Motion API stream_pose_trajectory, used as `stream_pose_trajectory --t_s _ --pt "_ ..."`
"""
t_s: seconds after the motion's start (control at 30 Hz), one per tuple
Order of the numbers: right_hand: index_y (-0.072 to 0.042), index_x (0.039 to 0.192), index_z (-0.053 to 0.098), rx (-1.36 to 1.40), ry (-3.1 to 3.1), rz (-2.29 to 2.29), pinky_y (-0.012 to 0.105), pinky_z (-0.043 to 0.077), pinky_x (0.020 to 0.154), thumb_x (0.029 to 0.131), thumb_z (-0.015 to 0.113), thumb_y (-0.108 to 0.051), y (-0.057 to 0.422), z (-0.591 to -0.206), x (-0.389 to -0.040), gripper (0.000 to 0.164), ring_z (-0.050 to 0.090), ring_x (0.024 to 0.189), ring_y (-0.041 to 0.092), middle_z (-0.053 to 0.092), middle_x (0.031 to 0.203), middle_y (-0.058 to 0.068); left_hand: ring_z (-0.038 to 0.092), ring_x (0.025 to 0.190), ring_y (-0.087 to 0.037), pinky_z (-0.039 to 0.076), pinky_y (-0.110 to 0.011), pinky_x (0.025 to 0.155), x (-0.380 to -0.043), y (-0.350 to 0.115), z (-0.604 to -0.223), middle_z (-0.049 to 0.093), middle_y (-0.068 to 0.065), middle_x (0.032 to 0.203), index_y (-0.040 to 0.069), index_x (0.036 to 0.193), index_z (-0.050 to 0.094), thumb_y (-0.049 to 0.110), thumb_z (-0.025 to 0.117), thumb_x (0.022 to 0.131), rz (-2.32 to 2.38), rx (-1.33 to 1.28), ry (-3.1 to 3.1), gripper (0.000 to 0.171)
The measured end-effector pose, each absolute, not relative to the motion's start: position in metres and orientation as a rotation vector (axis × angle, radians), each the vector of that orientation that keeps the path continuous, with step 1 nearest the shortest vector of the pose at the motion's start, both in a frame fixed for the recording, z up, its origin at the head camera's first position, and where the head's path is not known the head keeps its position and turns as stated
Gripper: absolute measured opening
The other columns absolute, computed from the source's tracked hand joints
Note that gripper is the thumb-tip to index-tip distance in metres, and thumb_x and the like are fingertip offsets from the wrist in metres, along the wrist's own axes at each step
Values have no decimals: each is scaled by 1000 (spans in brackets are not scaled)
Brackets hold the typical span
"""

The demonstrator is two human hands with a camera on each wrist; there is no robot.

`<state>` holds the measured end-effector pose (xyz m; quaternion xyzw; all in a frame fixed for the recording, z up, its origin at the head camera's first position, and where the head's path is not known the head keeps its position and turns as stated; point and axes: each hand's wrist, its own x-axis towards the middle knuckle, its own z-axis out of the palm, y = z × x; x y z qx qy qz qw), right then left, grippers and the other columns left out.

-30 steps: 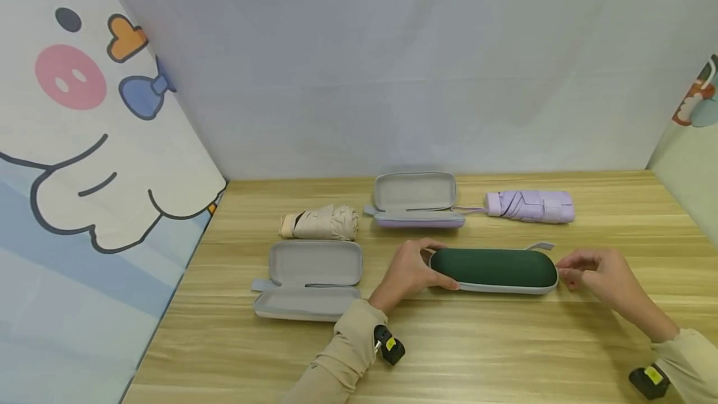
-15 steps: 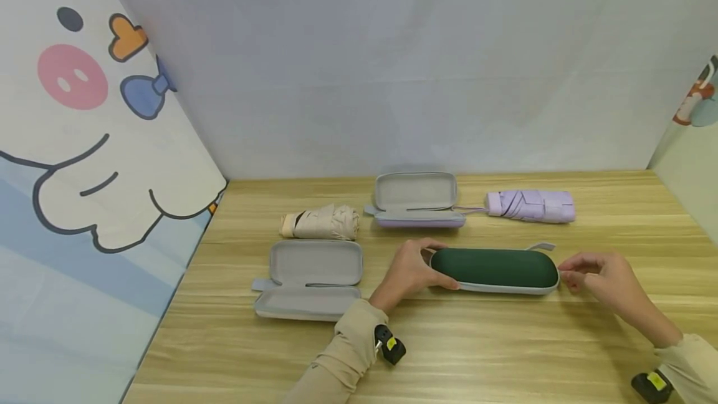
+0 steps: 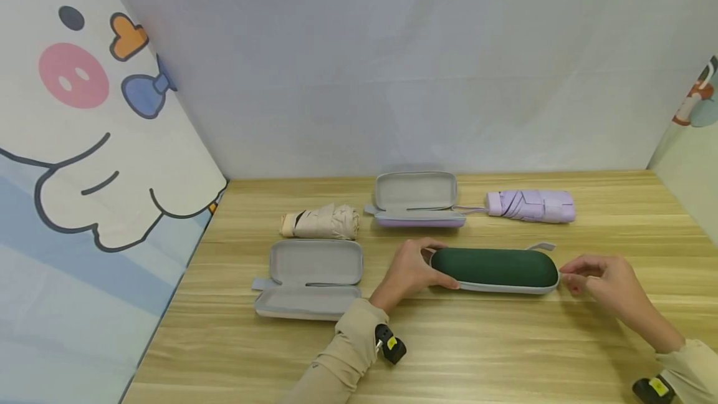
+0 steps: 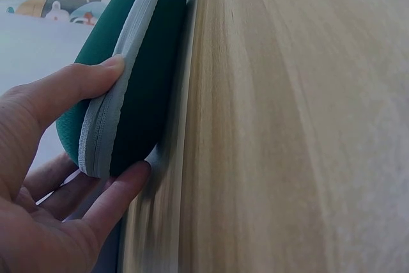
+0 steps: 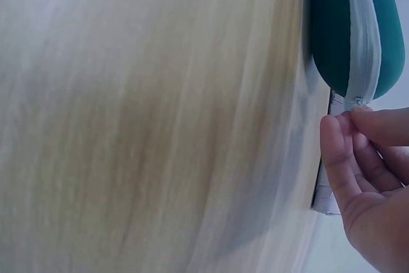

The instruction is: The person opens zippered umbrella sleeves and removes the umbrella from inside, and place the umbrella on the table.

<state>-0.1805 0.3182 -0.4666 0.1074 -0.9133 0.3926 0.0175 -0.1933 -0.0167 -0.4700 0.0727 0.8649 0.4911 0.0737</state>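
A dark green zip case [image 3: 493, 267] with a pale grey zip band lies closed on the wooden table. My left hand [image 3: 412, 270] grips its left end; in the left wrist view the thumb [image 4: 105, 78] presses on the zip band and the other fingers curl round the end. At the case's right end my right hand [image 3: 603, 279] pinches the zipper pull [image 5: 358, 102] between thumb and fingers. A grey strap [image 3: 541, 246] sticks out behind the case.
Behind stand an open purple case [image 3: 417, 223] and a folded lilac umbrella [image 3: 533, 206]. On the left are an open grey-lined case [image 3: 316, 264] and a folded beige umbrella [image 3: 322, 223]. A pale cloth [image 3: 426, 67] hangs along the table's back edge.
My right hand and wrist have shifted very slightly right and towards me. The left hand keeps its grip, and the green case stays almost in place.
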Motion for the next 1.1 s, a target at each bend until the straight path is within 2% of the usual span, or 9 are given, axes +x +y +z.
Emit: stream_pose_trajectory --t_s 1.1 --pt "4 87 70 268 -2818 1296 23 51 54 84 68 0 316 -467 -167 6 63 59 11 68 69 7 57 84 -6 49 -25 70 -195 -16 -472 63 9 98 26 108 70 32 95 50 1471 210 2602 63"
